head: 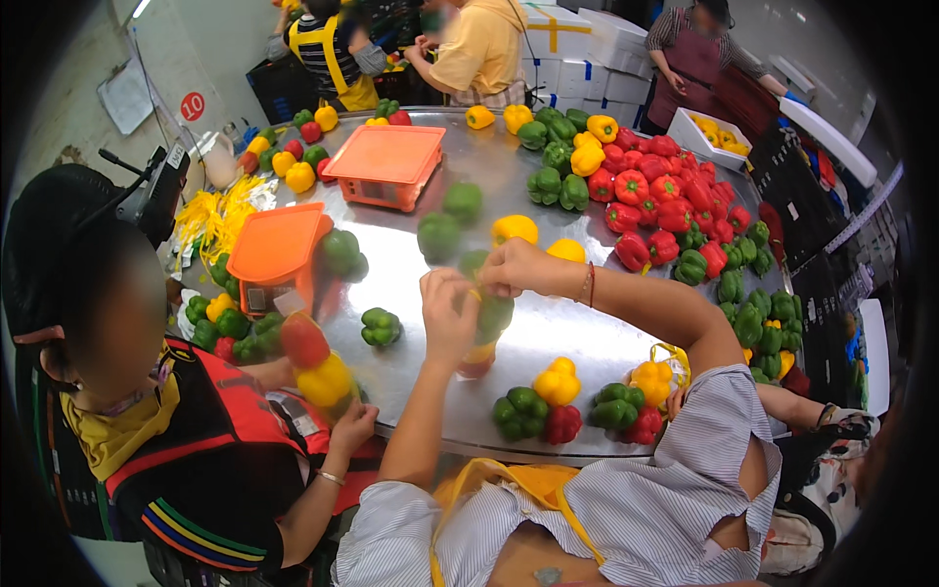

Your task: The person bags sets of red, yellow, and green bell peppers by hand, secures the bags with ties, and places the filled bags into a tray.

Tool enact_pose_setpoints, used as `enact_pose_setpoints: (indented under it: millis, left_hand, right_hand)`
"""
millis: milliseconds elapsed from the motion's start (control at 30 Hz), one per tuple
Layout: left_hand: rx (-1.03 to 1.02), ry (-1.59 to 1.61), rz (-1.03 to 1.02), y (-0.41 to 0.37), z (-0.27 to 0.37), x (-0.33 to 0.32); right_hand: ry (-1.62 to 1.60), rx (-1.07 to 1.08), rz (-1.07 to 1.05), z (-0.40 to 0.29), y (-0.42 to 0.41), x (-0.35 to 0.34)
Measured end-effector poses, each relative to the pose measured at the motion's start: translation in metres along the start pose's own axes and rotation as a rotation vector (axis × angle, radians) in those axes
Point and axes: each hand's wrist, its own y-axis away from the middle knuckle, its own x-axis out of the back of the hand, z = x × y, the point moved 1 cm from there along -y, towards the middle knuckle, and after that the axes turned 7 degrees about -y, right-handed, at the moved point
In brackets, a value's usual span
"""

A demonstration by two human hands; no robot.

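My left hand (446,312) and my right hand (508,270) are close together over the metal table (418,396), fingers pinched at the top of a net bag of bell peppers (493,315). The bag hangs upright below them, green above, yellow and red lower down, and is blurred. Exactly what each hand pinches is too small to tell. Behind my right hand lie a yellow pepper (514,229) and another yellow pepper (567,251). Nearer me sits a group of a green pepper (520,414), a yellow pepper (557,381) and a red pepper (563,424).
A co-worker (220,440) at the left holds bagged peppers (323,378). Two orange scales (389,158) (275,246) stand at the left. Red peppers (664,188) are heaped at the right, with green peppers (748,325) beside them. A lone green pepper (381,326) lies left of my hands.
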Motion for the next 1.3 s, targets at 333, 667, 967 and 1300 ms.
enact_pose_setpoints:
  millis: [333, 667, 967, 1300]
  left_hand:
    - [0.188, 0.231, -0.166, -0.007, -0.016, -0.014]
    - [0.187, 0.182, -0.119, -0.01, -0.02, -0.021]
    - [0.147, 0.039, -0.03, -0.012, -0.017, -0.024]
    - [0.381, 0.273, -0.098, -0.012, -0.018, -0.02]
  right_hand:
    - [0.597, 0.856, -0.011, 0.013, 0.005, 0.007]
    - [0.562, 0.654, 0.03, 0.007, 0.011, 0.013]
    - [0.371, 0.468, 0.136, 0.013, 0.008, 0.006]
    - [0.186, 0.474, 0.202, 0.036, -0.001, -0.002]
